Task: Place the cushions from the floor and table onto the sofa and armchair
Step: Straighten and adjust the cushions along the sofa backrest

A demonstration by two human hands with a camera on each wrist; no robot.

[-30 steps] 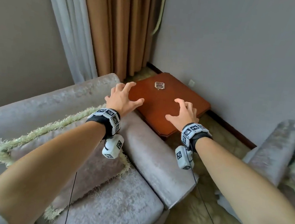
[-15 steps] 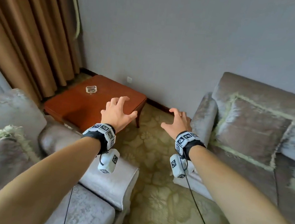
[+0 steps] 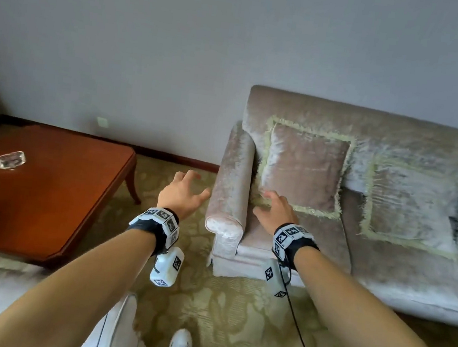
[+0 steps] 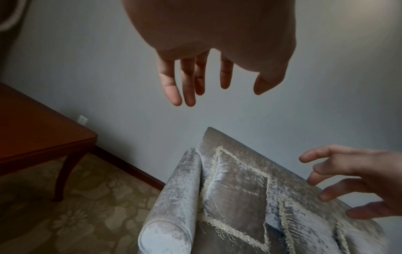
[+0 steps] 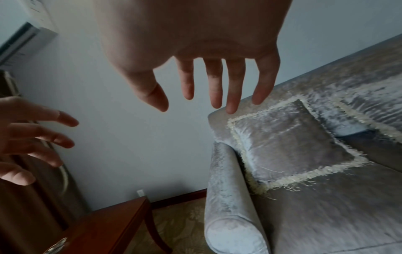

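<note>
Cushion (image 3: 305,168) against the sofa (image 3: 400,131) arm looks soft, light; I'd take its sides. My left hand (image 3: 180,193) and right hand (image 3: 276,211) are spread, holding nothing.

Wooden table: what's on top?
The table carries a clear glass dish near its back left. The rest of the visible top is bare wood; its near edge is covered by the left forearm.

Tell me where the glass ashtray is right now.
In the head view the glass ashtray sits at far left on the wooden side table, near its back left edge, well left of the left hand and the sofa.
</note>
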